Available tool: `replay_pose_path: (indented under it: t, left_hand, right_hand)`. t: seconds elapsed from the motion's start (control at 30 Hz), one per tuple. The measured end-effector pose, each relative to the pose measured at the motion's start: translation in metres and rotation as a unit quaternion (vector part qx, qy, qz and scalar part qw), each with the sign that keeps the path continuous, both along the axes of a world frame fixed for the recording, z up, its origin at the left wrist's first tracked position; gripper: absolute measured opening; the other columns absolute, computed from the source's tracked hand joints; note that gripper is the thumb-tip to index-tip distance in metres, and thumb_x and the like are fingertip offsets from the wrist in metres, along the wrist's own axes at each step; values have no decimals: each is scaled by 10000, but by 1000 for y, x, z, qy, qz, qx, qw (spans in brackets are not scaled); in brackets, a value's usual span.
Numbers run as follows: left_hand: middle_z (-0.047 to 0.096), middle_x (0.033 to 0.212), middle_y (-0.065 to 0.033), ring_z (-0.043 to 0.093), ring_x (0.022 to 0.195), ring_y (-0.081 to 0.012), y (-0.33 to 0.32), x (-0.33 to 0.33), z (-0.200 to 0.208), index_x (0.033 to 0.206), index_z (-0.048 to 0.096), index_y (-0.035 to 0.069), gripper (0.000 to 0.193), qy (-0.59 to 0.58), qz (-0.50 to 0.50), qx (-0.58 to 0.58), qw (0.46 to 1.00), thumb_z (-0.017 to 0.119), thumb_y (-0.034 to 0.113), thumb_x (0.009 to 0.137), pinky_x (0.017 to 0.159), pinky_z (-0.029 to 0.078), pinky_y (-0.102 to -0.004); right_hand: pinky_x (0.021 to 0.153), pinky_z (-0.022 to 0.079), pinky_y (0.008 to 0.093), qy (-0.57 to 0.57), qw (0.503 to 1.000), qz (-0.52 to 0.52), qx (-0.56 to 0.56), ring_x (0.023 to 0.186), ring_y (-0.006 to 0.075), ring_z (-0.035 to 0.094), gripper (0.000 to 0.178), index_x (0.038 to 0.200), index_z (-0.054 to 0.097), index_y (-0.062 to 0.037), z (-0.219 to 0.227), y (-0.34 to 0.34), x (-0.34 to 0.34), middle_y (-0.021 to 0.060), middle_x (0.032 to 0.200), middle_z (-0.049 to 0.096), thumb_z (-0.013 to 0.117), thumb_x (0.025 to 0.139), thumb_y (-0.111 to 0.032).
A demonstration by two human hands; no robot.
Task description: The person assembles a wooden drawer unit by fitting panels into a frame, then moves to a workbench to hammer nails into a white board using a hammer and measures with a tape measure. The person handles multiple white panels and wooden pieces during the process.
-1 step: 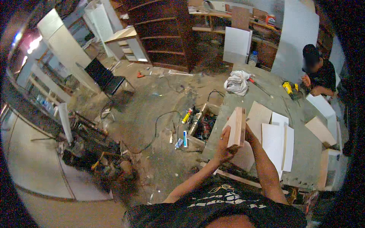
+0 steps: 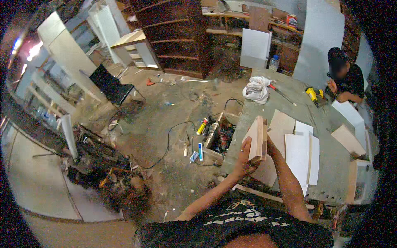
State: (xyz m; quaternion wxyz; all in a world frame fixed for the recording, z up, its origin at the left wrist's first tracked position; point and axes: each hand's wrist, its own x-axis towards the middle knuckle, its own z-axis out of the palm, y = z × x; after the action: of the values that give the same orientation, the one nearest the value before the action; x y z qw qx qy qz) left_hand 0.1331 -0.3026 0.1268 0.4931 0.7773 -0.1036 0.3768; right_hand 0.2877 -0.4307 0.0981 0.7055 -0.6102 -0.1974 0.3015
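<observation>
Both of my hands hold a shallow, box-like piece of pale wood [image 2: 258, 138], tilted up on edge above the near left side of the workbench. My left hand [image 2: 247, 160] is closed round its lower left side, with the fingers against the broad face. On the other side, my right hand [image 2: 270, 145] grips it, its fingers mostly hidden behind the wood. Beneath and beside it on the bench lie a tan board [image 2: 282, 124] and several white panels [image 2: 297, 155].
The grey workbench [image 2: 285, 93] bears a white cloth [image 2: 256, 90], a red-handled tool [image 2: 281, 93] and a yellow power drill [image 2: 314, 96]. Across it, a person [image 2: 347, 80] handles a white panel. A toolbox [image 2: 213, 138], cable [image 2: 168, 142] and black chair [image 2: 111, 85] occupy the floor.
The view has shifted very slightly. My hands and the wooden piece keep nearly the same place; the person across the bench has moved a little.
</observation>
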Motion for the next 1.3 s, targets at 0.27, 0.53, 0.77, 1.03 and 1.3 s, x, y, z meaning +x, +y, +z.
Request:
replay_pose_path:
  t: [0.27, 0.53, 0.77, 1.03, 1.3]
  left_hand:
    - [194, 1603, -318, 340, 1412, -500, 32, 10, -12, 1591, 72, -2, 1165, 201, -106, 30, 973, 813, 100, 697, 1143, 372, -477]
    - [122, 1633, -305, 174, 1506, -467, 39, 13, -20, 1600, 20, 21, 1176, 184, -158, 39, 969, 787, 101, 712, 1199, 309, -453]
    - [178, 1633, -276, 254, 1478, -452, 49, 16, -32, 1595, 43, 11, 1196, 347, -206, -2, 915, 802, 103, 676, 1190, 303, -458]
    - [262, 1575, -339, 346, 1405, -522, 33, 16, -82, 1610, -3, 68, 1243, 250, -120, 66, 959, 819, 111, 679, 1093, 424, -531]
    - [311, 1607, -214, 497, 1331, -416, 43, 19, -95, 1619, 13, 113, 1159, 302, -139, 42, 942, 782, 213, 758, 1037, 470, -505]
  right_hand:
    - [974, 509, 374, 27, 982, -167, -80, 1084, 183, 595, 415, 1290, 569, -39, 7, -32, -71, 94, 1211, 648, 669, 926, -212]
    - [940, 517, 377, 28, 955, -260, -139, 1038, 199, 609, 372, 1243, 595, -40, 4, -67, -131, 97, 1166, 662, 666, 923, -218]
    - [910, 524, 379, -20, 958, -241, -157, 999, 213, 622, 337, 1201, 617, -40, -11, -32, -93, 100, 1127, 673, 664, 921, -222]
    - [875, 532, 381, -61, 955, -210, -199, 953, 228, 636, 301, 1153, 642, -41, -2, -31, -70, 103, 1082, 686, 661, 918, -228]
    - [841, 540, 383, -137, 939, -201, -243, 908, 244, 650, 270, 1106, 667, -41, 24, 1, -53, 106, 1037, 699, 659, 915, -233]
